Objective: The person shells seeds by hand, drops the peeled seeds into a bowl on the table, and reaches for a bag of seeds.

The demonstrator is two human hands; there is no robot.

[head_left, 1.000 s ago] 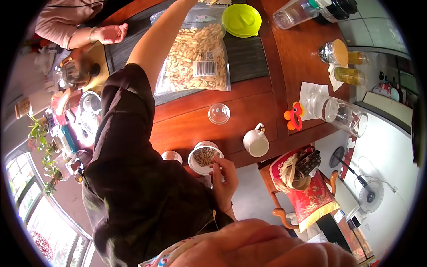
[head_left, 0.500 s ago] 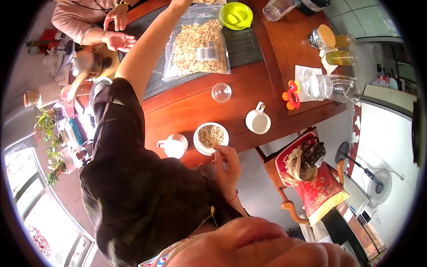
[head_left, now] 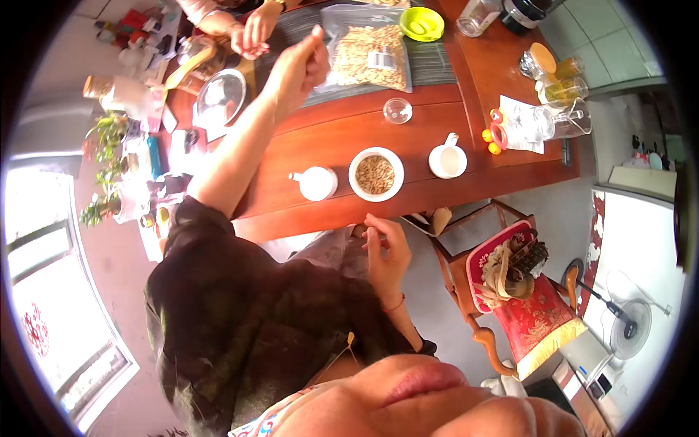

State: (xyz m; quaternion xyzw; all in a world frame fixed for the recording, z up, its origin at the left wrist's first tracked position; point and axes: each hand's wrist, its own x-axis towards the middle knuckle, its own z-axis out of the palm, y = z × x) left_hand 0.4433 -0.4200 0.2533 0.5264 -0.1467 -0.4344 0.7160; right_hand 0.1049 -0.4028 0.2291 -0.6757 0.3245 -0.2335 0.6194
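A white bowl (head_left: 359, 191) stands near the table's front edge, with small seeds (head_left: 376, 175) inside. Just below it, beyond the table edge, is my right hand (head_left: 389, 251); its fingers are bent together, and anything between them is too small to see. My left hand (head_left: 297, 71) is raised over the table, fingers curled closed, beside a clear plastic bag (head_left: 336, 16) of pale flat seeds (head_left: 364, 54). Whatever it holds, if anything, is hidden. White cups flank the bowl, one on the left (head_left: 318, 183) and one on the right (head_left: 447, 161).
Behind the bowl sits a small clear dish (head_left: 397, 111). A green dish (head_left: 422, 24) is by the bag. Glass jars and a pitcher (head_left: 571, 119) line the right side. Another person's hands (head_left: 255, 33) are at the far left. A chair (head_left: 502, 269) stands to the right.
My right hand has drawn back from the seeds in the bowl to below the table edge. My left hand has come back from the far side into view. The camera view has shifted.
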